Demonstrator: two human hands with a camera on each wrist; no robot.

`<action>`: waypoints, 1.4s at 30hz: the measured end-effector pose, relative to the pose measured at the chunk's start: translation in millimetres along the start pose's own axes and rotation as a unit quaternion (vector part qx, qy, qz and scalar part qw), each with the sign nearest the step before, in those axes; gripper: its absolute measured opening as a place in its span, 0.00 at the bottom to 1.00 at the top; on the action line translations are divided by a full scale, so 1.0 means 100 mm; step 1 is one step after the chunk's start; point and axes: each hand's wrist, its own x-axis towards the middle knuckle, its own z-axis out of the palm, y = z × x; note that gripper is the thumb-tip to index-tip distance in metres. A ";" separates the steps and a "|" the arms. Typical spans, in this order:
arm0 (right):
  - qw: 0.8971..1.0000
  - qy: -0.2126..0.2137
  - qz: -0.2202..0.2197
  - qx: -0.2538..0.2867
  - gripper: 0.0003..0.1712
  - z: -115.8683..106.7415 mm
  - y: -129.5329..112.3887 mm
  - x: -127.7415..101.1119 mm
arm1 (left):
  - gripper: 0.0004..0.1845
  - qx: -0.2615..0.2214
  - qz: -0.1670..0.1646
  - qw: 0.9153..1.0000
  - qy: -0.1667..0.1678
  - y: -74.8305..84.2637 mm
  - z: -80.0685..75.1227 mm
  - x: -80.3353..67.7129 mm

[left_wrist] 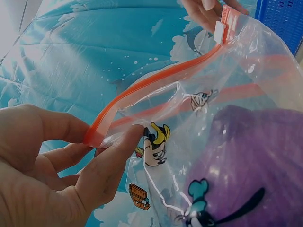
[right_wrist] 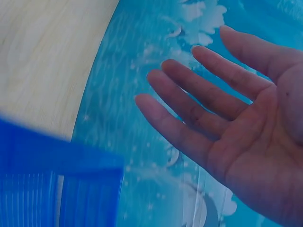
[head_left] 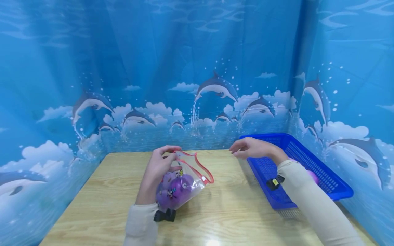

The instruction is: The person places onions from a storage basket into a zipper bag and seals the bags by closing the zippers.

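Bag (head_left: 191, 170) left of basket (head_left: 261, 177), over table (head_left: 227, 205); whether resting, cannot tell. Purple balls (head_left: 181, 188) inside, weight probably bulging bag's lower part. Left hand (head_left: 158, 164), farther left of basket: grip pinched on bag's red-edged mouth, likely so mouth gapes. Right hand (head_left: 257, 148) at basket's left rim: fingers straight, slightly apart, nothing held.

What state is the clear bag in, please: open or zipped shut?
The clear bag is open: its red edges stand apart in the head view, and the left hand pinches one end.
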 end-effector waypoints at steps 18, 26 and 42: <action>0.995 0.017 0.082 -0.046 0.23 -0.46 0.65 -0.36 | 0.17 0.000 0.002 1.000 0.000 -0.01 0.00 0.00; 0.987 0.008 0.129 -0.092 0.23 -0.54 0.91 -0.47 | 0.17 0.002 -0.003 1.000 0.000 -0.01 0.01 0.01; 0.967 0.011 0.221 -0.125 0.22 -0.50 1.23 -0.60 | 0.17 0.009 -0.012 1.000 0.002 -0.01 0.01 0.03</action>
